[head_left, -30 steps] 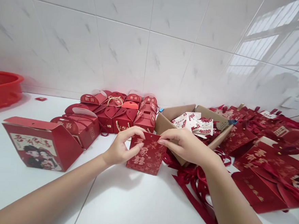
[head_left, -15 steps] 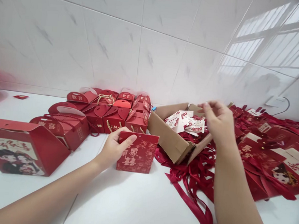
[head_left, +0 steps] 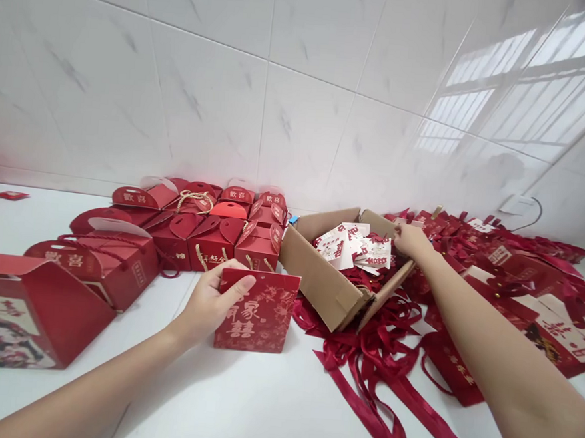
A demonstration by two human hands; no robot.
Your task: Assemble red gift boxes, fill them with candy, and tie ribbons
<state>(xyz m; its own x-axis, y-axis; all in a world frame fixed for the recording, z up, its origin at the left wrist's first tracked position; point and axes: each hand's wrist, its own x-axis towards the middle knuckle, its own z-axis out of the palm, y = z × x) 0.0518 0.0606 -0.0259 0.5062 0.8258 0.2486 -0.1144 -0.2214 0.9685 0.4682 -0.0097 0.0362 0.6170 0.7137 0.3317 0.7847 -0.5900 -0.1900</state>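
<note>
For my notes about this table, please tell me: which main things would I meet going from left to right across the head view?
Large red box → left hand → red card → cardboard box → right hand → pile of red packages.

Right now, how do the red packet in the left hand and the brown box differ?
The red packet bears pale characters; the brown box shows bare cardboard. The red packet looks smaller than the brown box. Both have flat, straight-edged sides.

Red gold-lettered packet [head_left: 270, 317], held upright, printed side showing.
</note>
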